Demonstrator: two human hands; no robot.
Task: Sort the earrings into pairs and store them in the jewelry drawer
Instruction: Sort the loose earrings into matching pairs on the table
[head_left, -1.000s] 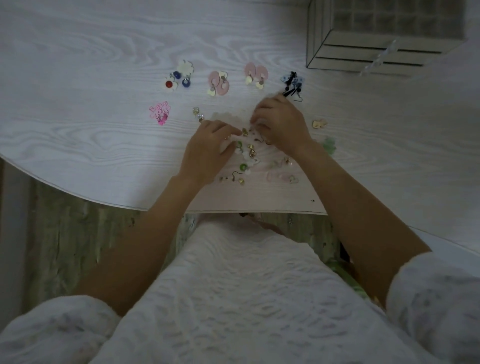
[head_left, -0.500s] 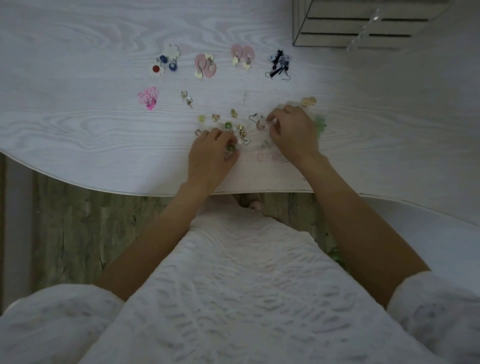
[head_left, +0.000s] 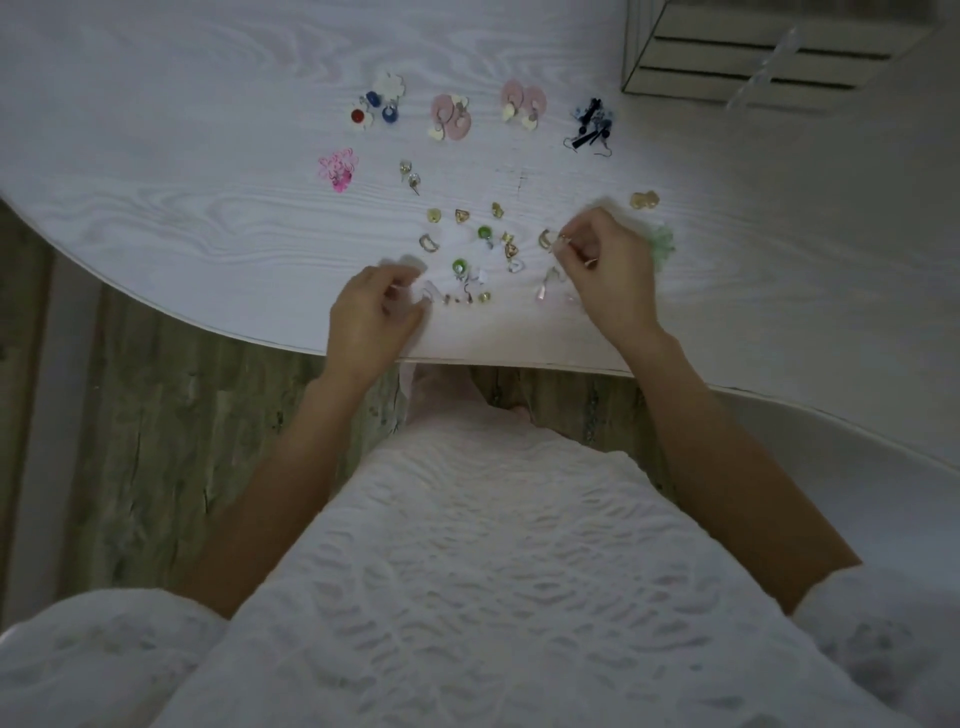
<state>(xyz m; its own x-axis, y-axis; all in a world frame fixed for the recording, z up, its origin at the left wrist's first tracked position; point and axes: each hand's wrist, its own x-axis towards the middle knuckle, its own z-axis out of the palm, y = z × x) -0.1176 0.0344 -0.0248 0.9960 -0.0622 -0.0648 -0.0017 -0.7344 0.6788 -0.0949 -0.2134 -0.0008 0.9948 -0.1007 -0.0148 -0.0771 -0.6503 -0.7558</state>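
**Earring sort — pairing stage, drawer not yet in use**

Loose lot: small gold, green & clear earrings (head_left: 485, 249), scattered on pale wood-grain table (head_left: 182, 218) betw. both hands, near front edge; spread runs roughly left-right.

Left hand (head_left: 371, 317): fingers curled, pinching a small clear pc; exact item unclear.

Right hand (head_left: 608, 270): fingers curled, pinching a thin hooked earring.

Sorted pairs in row beyond: white flower w/ red & blue (head_left: 376, 104), pink discs (head_left: 451, 118), dark blue tassels (head_left: 592, 127).

Slatted wooden drawer box (head_left: 753, 52): far right corner, nearer right hand.
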